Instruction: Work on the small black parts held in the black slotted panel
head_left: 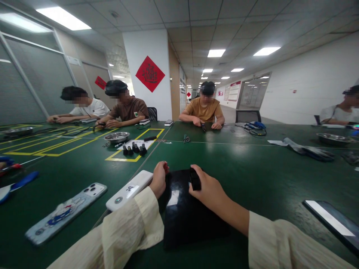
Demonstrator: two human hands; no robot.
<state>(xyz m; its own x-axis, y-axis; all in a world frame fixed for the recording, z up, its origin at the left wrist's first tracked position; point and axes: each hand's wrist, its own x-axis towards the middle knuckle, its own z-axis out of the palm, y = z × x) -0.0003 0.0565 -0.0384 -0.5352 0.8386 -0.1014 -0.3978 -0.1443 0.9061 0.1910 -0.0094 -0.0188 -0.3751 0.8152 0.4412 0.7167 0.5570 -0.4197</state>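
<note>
My left hand (158, 178) is closed, its fingertips curled round something small with a red tip that I cannot make out. My right hand (206, 188) grips a small black cylindrical part (195, 179). Both hands rest over a glossy black mat (185, 218) on the green table (252, 175). Cream sleeves cover both of my forearms.
A white power bank (129, 189) and a phone in a patterned case (66, 212) lie to my left; a dark phone (333, 222) lies at right. Further off are small black parts (134, 149), a metal bowl (116, 137), scissors and gloves. Several people sit across the table.
</note>
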